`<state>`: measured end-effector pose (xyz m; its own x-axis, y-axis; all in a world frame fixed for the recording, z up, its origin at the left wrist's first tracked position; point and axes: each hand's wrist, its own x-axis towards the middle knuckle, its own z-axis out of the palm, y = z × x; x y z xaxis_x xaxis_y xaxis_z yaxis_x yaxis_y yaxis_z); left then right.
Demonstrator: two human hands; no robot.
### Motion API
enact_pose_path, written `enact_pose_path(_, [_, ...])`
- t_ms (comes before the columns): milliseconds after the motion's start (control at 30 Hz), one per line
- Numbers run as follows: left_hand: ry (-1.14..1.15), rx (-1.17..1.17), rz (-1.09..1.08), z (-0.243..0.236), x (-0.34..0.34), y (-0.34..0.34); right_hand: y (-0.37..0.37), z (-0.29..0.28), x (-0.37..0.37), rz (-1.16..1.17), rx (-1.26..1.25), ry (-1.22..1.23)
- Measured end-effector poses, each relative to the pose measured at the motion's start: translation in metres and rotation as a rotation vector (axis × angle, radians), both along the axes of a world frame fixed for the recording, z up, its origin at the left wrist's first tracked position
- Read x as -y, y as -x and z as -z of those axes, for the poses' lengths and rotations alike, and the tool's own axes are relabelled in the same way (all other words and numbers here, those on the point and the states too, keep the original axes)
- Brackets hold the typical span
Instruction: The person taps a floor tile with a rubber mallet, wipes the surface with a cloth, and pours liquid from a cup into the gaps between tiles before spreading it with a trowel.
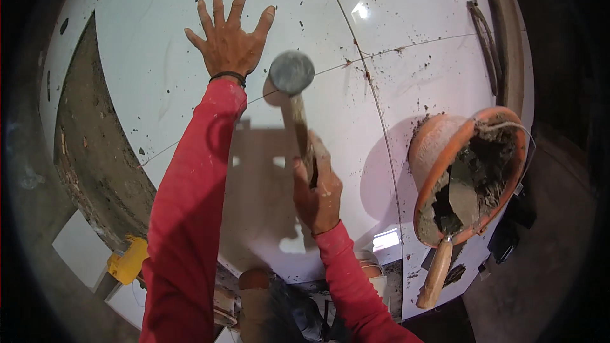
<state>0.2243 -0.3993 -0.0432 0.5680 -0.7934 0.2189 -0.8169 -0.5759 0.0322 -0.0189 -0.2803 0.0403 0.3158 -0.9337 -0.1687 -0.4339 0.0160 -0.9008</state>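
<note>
I observe the left hand (232, 47) splayed palm-down on a white tile (149, 32); the right hand (322, 198) is closed around a rubber mallet (292, 72).

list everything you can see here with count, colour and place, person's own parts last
Tiles: several, white, across the middle
Mallet: 1, grey head, above the tiles
Bucket: 1, orange, right side
Trowel: 1, light wooden handle, leaning in the bucket
Bare rough patch: 1, grey-brown, left
Crumbs: many, dark, scattered on the tiles
Slim forked piece: 1, dark, upper right
Unclear object: 1, yellow, lower left
Wristband: 1, black, left wrist
Sleeves: 2, red, both arms
Left hand: 1, bare, spread, upper centre
Right hand: 1, bare, gripping the mallet
</note>
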Motion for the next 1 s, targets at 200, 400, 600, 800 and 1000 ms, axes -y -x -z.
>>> enact_pose_path(200, [-0.017,-0.017,0.025,0.002,0.001,-0.003,-0.013,0.000,0.042,-0.046,-0.047,0.100])
enact_pose_path(400, [-0.024,-0.044,0.039,-0.002,0.002,-0.001,-0.021,0.016,0.062,-0.054,-0.127,0.207])
enact_pose_path(600, [0.005,-0.074,0.029,-0.002,0.003,-0.002,-0.019,0.018,0.062,-0.008,-0.109,0.166])
enact_pose_path(800, [0.030,-0.046,0.033,-0.003,0.000,-0.005,0.007,0.022,0.059,-0.014,-0.124,0.219])
enact_pose_path(1000, [0.048,-0.006,0.058,0.008,0.002,-0.001,0.014,0.044,0.153,0.079,-0.450,0.534])
